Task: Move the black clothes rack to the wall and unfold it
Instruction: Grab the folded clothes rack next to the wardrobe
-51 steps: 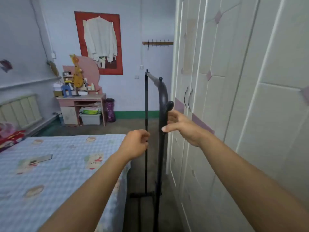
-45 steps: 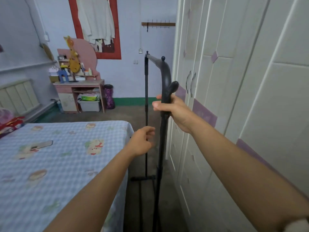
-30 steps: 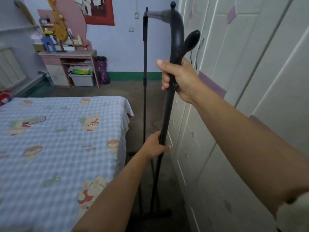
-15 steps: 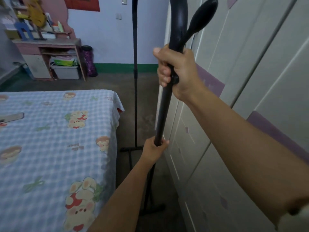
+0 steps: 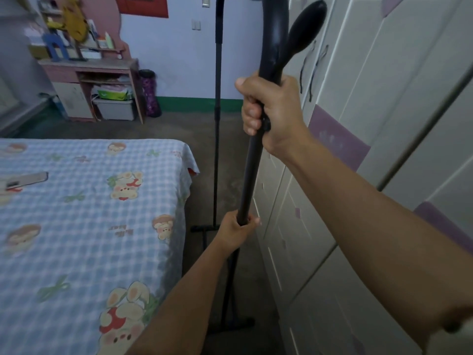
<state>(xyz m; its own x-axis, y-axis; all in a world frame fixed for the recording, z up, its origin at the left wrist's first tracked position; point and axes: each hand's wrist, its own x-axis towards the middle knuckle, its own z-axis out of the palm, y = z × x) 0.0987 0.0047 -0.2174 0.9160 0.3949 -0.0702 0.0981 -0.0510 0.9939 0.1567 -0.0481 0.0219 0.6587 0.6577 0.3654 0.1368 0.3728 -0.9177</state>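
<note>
Between bed [image 5: 84,226] and wardrobe [image 5: 378,139], in the narrow floor gap: black clothes rack [image 5: 252,172], folded flat, both uprights close together. Near upright slanting slightly, top curving out of view above; far upright [image 5: 217,124] thin and straight, standing farther down the gap toward the back wall [image 5: 179,47]. Rounded black knob [image 5: 304,29] branching off the near upright just above the upper grip. Foot bars on the dark floor [image 5: 174,129]: one at the base of the far upright, another low down near the bottom edge, partly hidden by the forearm.

Right hand [image 5: 271,111] high on the near upright, fingers wrapped fully round the tube, thumb over the top, clamped tight. Left hand [image 5: 236,228] much lower on the same tube, curled round it from the bed side, likewise closed on it. Hands well apart along the pole.

Bed covered in a blue checked sheet with cartoon animal prints; flat grey phone [image 5: 27,179] lying on it near the left edge. Wardrobe doors cream with lilac panels, dark handles [image 5: 313,70] behind the knob. Pink desk [image 5: 94,78] against the back wall, cluttered tabletop, storage bin [image 5: 116,108] beneath, dark patterned bin [image 5: 151,93] beside it. Green skirting along the wall base.
</note>
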